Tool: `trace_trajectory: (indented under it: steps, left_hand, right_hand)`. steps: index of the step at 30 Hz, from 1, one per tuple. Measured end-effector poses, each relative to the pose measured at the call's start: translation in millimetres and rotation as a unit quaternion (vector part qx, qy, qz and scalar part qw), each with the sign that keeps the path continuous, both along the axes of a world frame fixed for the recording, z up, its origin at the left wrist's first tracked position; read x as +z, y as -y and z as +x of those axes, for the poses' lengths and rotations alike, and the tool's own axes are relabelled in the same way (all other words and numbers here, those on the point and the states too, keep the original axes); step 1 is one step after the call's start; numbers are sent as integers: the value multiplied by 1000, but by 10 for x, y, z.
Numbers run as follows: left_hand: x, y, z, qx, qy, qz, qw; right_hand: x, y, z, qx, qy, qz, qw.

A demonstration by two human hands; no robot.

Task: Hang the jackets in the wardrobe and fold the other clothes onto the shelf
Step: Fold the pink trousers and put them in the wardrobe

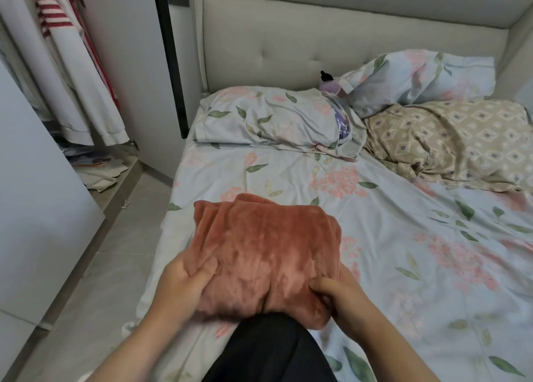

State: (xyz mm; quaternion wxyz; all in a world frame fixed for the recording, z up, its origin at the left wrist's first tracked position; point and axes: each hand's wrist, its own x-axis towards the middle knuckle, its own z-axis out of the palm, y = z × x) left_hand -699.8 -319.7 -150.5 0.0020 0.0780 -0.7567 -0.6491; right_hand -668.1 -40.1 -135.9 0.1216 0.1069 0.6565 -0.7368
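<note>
- Head view: one folded rust-red garment (pixel 265 246) lies on the bed (pixel 403 237), near its left edge
- Both your hands clamp it: left hand (pixel 184 280) grips the left side, right hand (pixel 343 298) pinches the near right edge
- Three pillows by the headboard: near floral pillow (pixel 274 119), far floral pillow (pixel 418 78), beige pillow (pixel 447 139)

A floral-sheeted bed (pixel 403 237) is filling the right; a padded headboard (pixel 288 44) is standing at top; grey floor tiles (pixel 101 266) are running lower left.

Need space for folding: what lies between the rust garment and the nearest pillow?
Only bare floral sheet, seen in the head view, lies between the garment and the pillow.
</note>
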Motion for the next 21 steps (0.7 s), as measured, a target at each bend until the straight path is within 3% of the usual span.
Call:
trace_trajectory:
  steps: [3,6,11,13,18,20,21]
  left_hand:
    - [0,-3,-315,34,1,-59,998]
    - [-71,-13,-515,40,33,-61,997]
    - [-147,40,-557,-8,129,123,984]
    - [-117,75,-586,-26,117,133,984]
    - [-28,-69,-581,-4,49,15,999]
    - [102,-151,-606,36,20,-87,995]
    - [182,-177,-604,56,-20,-193,979]
  right_hand:
    - [-8,-33,-291,-50,27,-60,997]
    - [-120,25,-489,-92,45,-123,987]
    - [-302,130,-506,-73,97,-180,976]
    - [-275,61,-501,-55,81,-188,977]
    - [-166,171,-551,-104,16,40,994]
    - [-87,221,-610,-154,-15,205,966]
    - [-62,228,-641,-167,-41,315,933]
